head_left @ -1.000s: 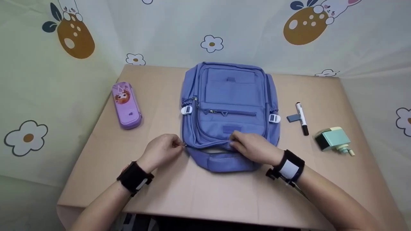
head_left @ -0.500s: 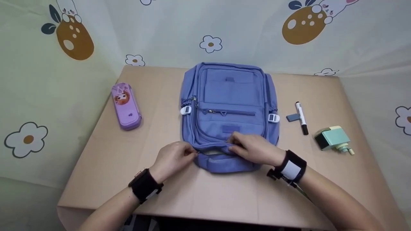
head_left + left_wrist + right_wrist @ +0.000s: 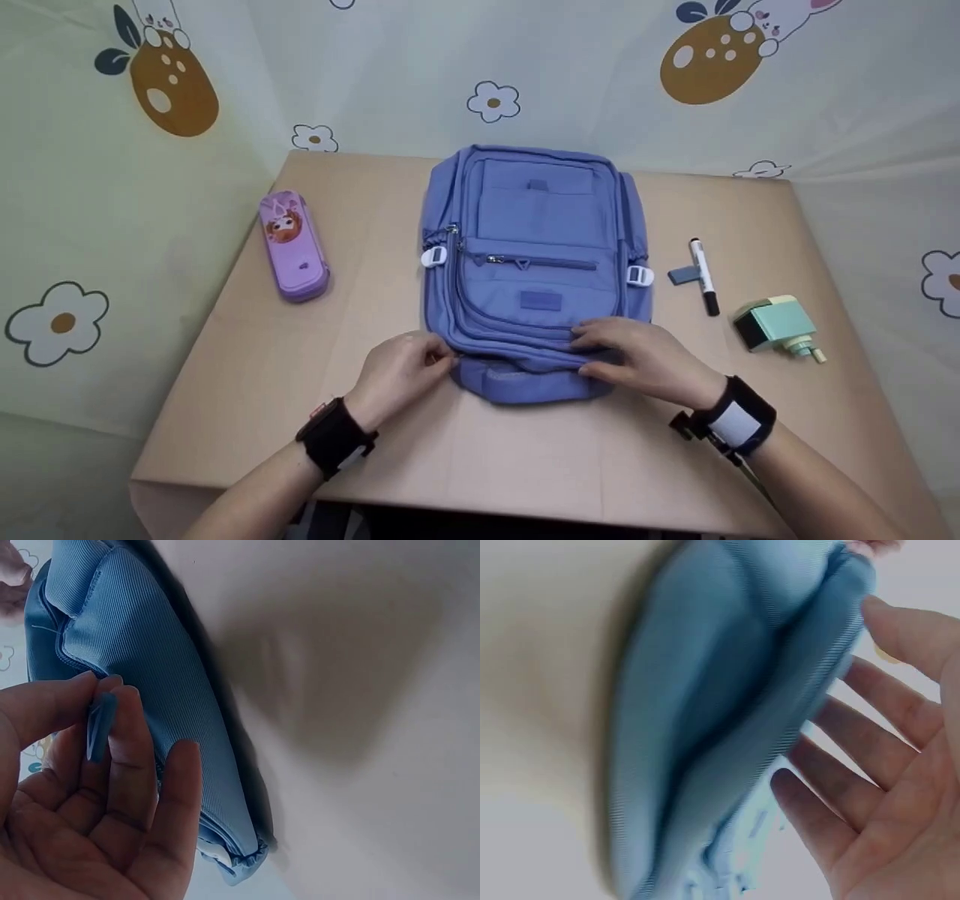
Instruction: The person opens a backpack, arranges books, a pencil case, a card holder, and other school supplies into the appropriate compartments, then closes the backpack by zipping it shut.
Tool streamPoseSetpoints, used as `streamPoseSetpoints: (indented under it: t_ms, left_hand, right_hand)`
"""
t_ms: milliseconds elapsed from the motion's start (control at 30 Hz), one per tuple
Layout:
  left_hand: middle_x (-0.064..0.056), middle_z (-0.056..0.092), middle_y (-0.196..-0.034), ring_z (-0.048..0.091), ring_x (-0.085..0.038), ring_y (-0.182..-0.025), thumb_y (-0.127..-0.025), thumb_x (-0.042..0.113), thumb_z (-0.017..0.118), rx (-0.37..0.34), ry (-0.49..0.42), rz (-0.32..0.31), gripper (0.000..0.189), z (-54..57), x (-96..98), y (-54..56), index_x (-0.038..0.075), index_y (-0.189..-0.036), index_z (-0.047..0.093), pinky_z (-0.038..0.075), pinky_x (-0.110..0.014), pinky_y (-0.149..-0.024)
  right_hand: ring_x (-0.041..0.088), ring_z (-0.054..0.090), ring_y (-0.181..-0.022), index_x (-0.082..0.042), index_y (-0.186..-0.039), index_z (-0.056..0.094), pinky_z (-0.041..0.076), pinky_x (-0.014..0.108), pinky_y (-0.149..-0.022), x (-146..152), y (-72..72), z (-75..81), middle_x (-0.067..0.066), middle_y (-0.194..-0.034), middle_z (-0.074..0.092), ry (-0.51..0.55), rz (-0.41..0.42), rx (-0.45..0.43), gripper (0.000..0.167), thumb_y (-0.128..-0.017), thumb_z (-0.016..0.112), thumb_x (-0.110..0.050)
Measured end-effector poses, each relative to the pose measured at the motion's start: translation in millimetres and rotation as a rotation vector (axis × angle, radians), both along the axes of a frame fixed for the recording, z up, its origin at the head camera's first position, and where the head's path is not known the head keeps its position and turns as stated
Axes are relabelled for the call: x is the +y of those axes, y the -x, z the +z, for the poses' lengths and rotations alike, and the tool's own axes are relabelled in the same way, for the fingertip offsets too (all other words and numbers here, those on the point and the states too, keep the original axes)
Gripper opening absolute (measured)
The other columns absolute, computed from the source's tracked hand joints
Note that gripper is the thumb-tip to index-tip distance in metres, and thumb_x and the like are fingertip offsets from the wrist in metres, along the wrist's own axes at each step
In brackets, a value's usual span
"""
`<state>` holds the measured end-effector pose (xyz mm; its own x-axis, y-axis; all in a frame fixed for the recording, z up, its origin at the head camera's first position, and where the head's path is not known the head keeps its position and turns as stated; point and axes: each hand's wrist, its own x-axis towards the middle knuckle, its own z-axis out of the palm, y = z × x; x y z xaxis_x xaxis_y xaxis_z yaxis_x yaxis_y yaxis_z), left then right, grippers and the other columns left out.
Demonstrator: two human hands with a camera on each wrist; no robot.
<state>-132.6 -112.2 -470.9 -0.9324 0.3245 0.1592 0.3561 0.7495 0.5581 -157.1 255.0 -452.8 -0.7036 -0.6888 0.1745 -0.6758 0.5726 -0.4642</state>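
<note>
A blue backpack [image 3: 540, 217] lies flat, front side up, its top handle end toward me. At the near left corner my left hand [image 3: 405, 375] pinches a small blue zipper pull [image 3: 100, 727] between thumb and fingers. My right hand [image 3: 652, 360] is at the near right of the bag, its fingers fairly straight and spread along the edge of the opening. In the right wrist view the unzipped gap [image 3: 727, 690] shows as a dark slot between two fabric edges, with the fingertips [image 3: 784, 778] beside the upper flap.
A purple pencil case [image 3: 296, 247] lies at the left. To the right are a black-and-white marker [image 3: 703, 276], a grey-blue flat piece [image 3: 683, 275] and a mint-green pencil sharpener [image 3: 780, 326] with a crank. Fabric walls stand behind the brown table [image 3: 360, 225].
My left hand has drawn the zipper pull rightward round the near left corner, then paused. My right hand has let go of the flap's edge and shifted right, its fingers spreading.
</note>
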Motion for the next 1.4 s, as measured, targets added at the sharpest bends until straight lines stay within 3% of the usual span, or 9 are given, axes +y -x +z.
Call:
streamPoseSetpoints:
  t_ms: [167, 300, 433, 733, 900, 1133, 1267, 1400]
  left_hand:
    - [0.007, 0.069, -0.082, 0.064, -0.012, -0.075, -0.086, 0.016, 0.079, -0.013, -0.007, 0.005, 0.004, 0.0, 0.6, -0.5, 0.018, -0.084, 0.076, 0.053, -0.033, -0.069]
    - [0.007, 0.071, -0.083, 0.065, -0.011, -0.075, -0.087, 0.017, 0.079, -0.033, -0.014, 0.008, 0.004, 0.4, 2.7, -1.5, 0.019, -0.084, 0.077, 0.053, -0.033, -0.069]
    - [0.008, 0.072, -0.082, 0.066, -0.011, -0.075, -0.088, 0.02, 0.079, -0.032, -0.031, 0.005, 0.004, 1.9, 5.8, -3.2, 0.019, -0.084, 0.078, 0.053, -0.032, -0.069]
    - [0.013, 0.074, -0.081, 0.066, -0.005, -0.073, -0.089, 0.022, 0.079, 0.001, -0.065, -0.049, 0.004, 9.3, 23.9, -8.6, 0.021, -0.086, 0.082, 0.051, -0.028, -0.062]
    - [0.012, 0.074, -0.081, 0.065, -0.003, -0.071, -0.089, 0.021, 0.078, -0.004, -0.071, -0.115, 0.004, 11.1, 37.9, -12.4, 0.02, -0.086, 0.082, 0.051, -0.026, -0.063]
    - [0.011, 0.075, -0.083, 0.065, -0.001, -0.069, -0.089, 0.02, 0.078, 0.055, -0.056, -0.181, 0.005, 6.5, 50.1, -10.7, 0.019, -0.088, 0.082, 0.051, -0.022, -0.06]
    - [0.013, 0.075, -0.083, 0.064, 0.0, -0.07, -0.089, 0.02, 0.078, 0.039, -0.057, -0.171, 0.004, 7.1, 49.6, -9.9, 0.02, -0.088, 0.082, 0.05, -0.022, -0.06]
    - [0.013, 0.075, -0.084, 0.064, 0.0, -0.072, -0.09, 0.021, 0.077, 0.022, -0.057, -0.172, 0.005, 8.6, 48.2, -9.6, 0.021, -0.089, 0.082, 0.051, -0.023, -0.061]
  right_hand:
    - [0.025, 0.066, -0.117, -0.016, -0.111, 0.077, 0.052, 0.045, -0.098, -6, 0.0, -11.4, 0.003, -0.122, 0.072, 0.04, -0.043, 0.086, 0.022, -0.093, 0.077, -0.029]
    - [0.017, 0.073, -0.094, -0.015, -0.107, 0.075, 0.058, 0.039, -0.079, -15, 0.3, -13.9, -0.001, -0.104, 0.076, 0.011, -0.086, 0.167, 0.014, -0.097, 0.073, -0.024]
    - [0.01, 0.069, -0.076, -0.016, -0.105, 0.072, 0.056, 0.035, -0.064, -19, 1.2, -13.4, -0.006, -0.09, 0.074, -0.018, -0.125, 0.201, 0.01, -0.099, 0.07, -0.024]
    - [0.006, 0.064, -0.067, -0.017, -0.1, 0.071, 0.052, 0.033, -0.058, -19, 1.9, -10.6, -0.009, -0.081, 0.07, -0.007, -0.116, 0.225, 0.005, -0.098, 0.071, -0.022]
    - [0.009, 0.066, -0.068, -0.016, -0.101, 0.071, 0.053, 0.034, -0.059, -23, 1.6, -9.9, -0.007, -0.082, 0.072, -0.011, -0.11, 0.219, 0.007, -0.097, 0.072, -0.022]
    - [0.011, 0.067, -0.074, -0.017, -0.102, 0.07, 0.055, 0.034, -0.065, -24, 0.1, -11.3, -0.004, -0.088, 0.073, -0.018, -0.1, 0.191, 0.009, -0.098, 0.071, -0.025]
    - [0.018, 0.07, -0.098, -0.017, -0.107, 0.073, 0.057, 0.039, -0.082, -12, 0.3, -8.1, 0.002, -0.107, 0.075, -0.004, -0.056, 0.161, 0.015, -0.096, 0.073, -0.028]
    - [0.027, 0.062, -0.124, -0.015, -0.114, 0.075, 0.05, 0.047, -0.101, 9, 0.5, -1.9, 0.008, -0.127, 0.07, -0.019, -0.023, 0.107, 0.025, -0.093, 0.076, -0.029]
